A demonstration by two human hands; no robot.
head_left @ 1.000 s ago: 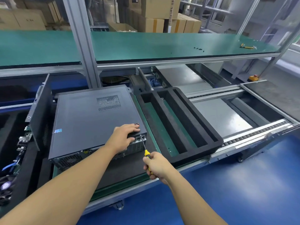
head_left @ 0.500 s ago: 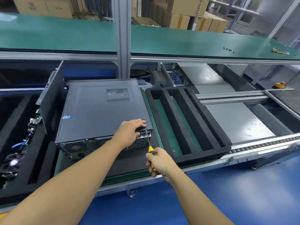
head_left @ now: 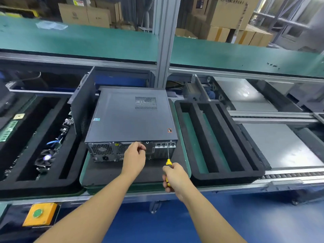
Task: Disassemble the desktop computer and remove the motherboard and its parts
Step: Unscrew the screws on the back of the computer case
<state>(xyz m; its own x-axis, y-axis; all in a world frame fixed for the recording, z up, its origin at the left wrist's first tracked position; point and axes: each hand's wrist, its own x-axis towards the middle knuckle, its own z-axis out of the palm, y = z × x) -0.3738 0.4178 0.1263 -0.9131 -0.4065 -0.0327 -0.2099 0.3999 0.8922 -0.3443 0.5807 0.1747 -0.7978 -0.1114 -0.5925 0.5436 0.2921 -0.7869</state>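
Two bare hands are at the back of the desktop computer (head_left: 129,118), which lies flat on its side on a dark mat (head_left: 105,172) on the worktop (head_left: 228,188), its rear panel turned toward the person and its broad grey cover facing up. The left hand (head_left: 134,156) is at the upper edge of that rear panel, near the middle and just right of the fan grille; its fingers are curled with thumb and fingertips close together, and whether they pinch anything I cannot tell. The right hand (head_left: 173,177) is wrapped round the yellow-and-black handle of a screwdriver (head_left: 168,162); the thin shaft runs up to the top of the rear panel above the expansion slots at the right end, though whether the tip touches the metal is too small to tell.

An orange sticker (head_left: 169,130) sits at the near right corner of the cover, and a vent grille (head_left: 145,103) lies toward the far right. A loose grey panel (head_left: 82,109) stands upright just beside the computer's left side. Left of it, a black foam tray (head_left: 43,185) holds loose parts, among them a cooler fan (head_left: 44,158) and a green memory module (head_left: 7,130). Right of the computer lies another black foam tray (head_left: 219,177) with long slots, green showing at their floors. A yellow box (head_left: 39,213) with a green button sits at the front left, below the worktop's edge. A green shelf (head_left: 87,42) runs across behind, crossed by an aluminium post (head_left: 164,41), with cardboard boxes (head_left: 226,13) beyond it.
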